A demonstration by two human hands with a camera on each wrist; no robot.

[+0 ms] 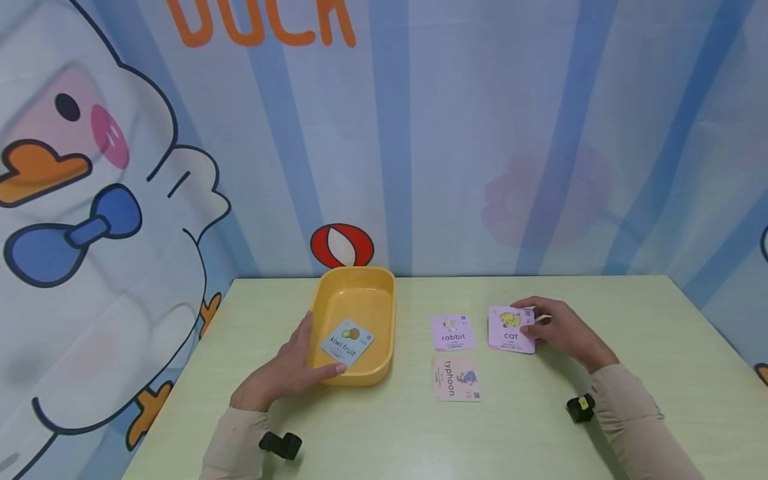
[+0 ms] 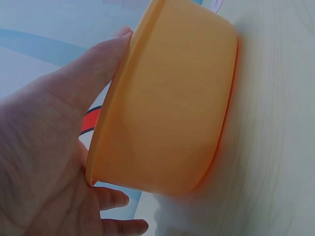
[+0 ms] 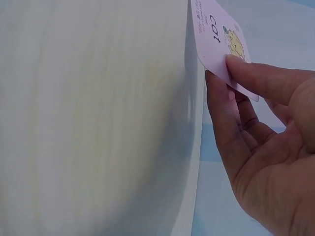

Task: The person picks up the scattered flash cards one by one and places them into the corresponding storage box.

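Note:
My left hand [image 1: 282, 373] lies against the near left corner of a yellow plastic tray [image 1: 384, 320], its thumb on the front rim and its fingers spread along the left side. Inside the tray rests a blue kiwi fruit card [image 1: 348, 343], tilted. At the right, my right hand [image 1: 561, 330] pinches the edge of a pale purple cat card [image 1: 511, 330] between thumb and fingers. The right wrist view shows the thumb on the printed face of the cat card [image 3: 216, 44]. Whether other cards sit beneath it, I cannot tell.
A rabbit card [image 1: 453, 333] lies between the tray and the cat card, with a pink typhoon card [image 1: 457, 379] turned sideways just nearer to me. The light table [image 1: 420, 440] ends at a printed duck curtain [image 1: 456, 133] behind.

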